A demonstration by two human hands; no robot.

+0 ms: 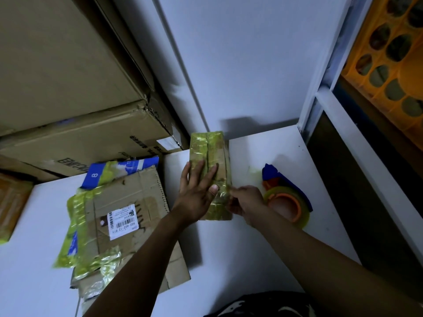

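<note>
A small cardboard parcel (pixel 211 152) wrapped in yellow-green tape lies on the white table (pixel 263 152) near the wall. My left hand (pixel 196 193) presses flat on its top with straight fingers. My right hand (pixel 246 205) is at the parcel's near right edge, fingers curled, seemingly pinching the tape there. Just right of that hand lies a tape dispenser (pixel 287 202) with an orange core, a yellowish tape roll and a blue handle.
A flattened cardboard box (pixel 128 216) with a shipping label and crumpled yellow tape lies to the left. Large cartons (pixel 75 92) are stacked at the back left. A white shelf frame (pixel 325 94) and an orange crate (pixel 389 53) stand on the right.
</note>
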